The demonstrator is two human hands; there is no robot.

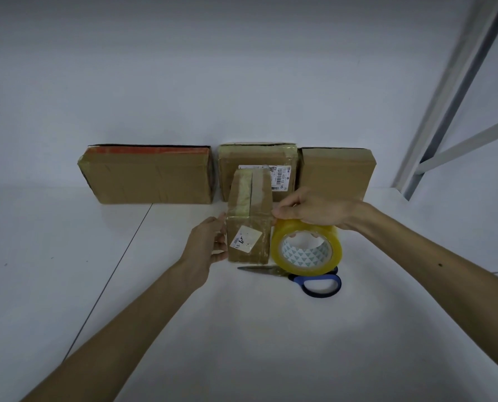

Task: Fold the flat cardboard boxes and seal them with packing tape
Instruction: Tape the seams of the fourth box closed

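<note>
A small folded cardboard box (249,216) stands in the middle of the white table, its top seam covered with clear tape and a white sticker on its near face. My left hand (210,246) lies against the box's left side with fingers fairly straight. My right hand (311,208) grips the top of a roll of yellowish packing tape (307,248), held on edge right beside the box's right side. The thumb and forefinger sit at the box's top right corner.
Three taped cardboard boxes lean against the wall: a wide one (149,175) at left, one with a shipping label (256,161) behind the small box, one (336,172) at right. Blue-handled scissors (314,281) lie just in front of the roll. A metal frame (444,111) rises at right.
</note>
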